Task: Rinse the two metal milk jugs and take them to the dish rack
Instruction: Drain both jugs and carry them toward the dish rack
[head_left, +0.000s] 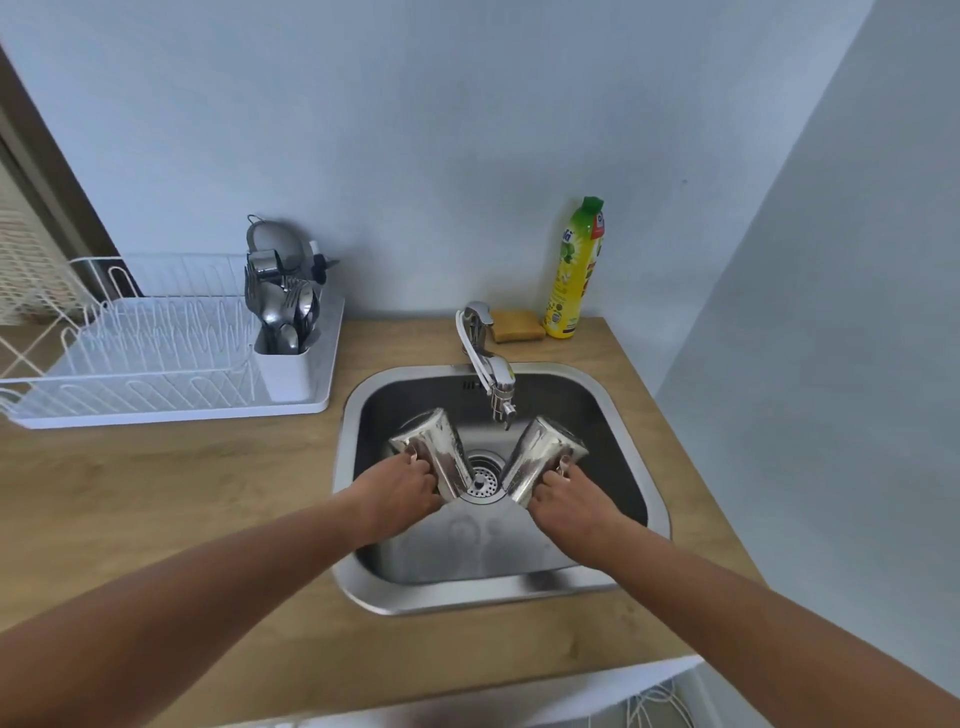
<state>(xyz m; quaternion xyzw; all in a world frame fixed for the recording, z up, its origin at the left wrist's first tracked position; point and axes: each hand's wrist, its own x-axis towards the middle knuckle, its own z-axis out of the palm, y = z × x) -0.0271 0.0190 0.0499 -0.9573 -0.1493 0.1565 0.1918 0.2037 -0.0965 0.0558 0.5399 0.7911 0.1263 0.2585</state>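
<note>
Yellow dish-soap bottle (574, 270) beside sponge (517, 326) behind the tap (488, 364), on wooden counter (156, 493).

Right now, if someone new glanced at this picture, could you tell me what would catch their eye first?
First come the two metal jugs, held tipped over the drain in the steel sink: the left jug in the left hand, the right jug in the right hand. Next, the yellow soap bottle at the back right by the wall. Then the white dish rack on the counter to the left, with cutlery in its holder.
</note>
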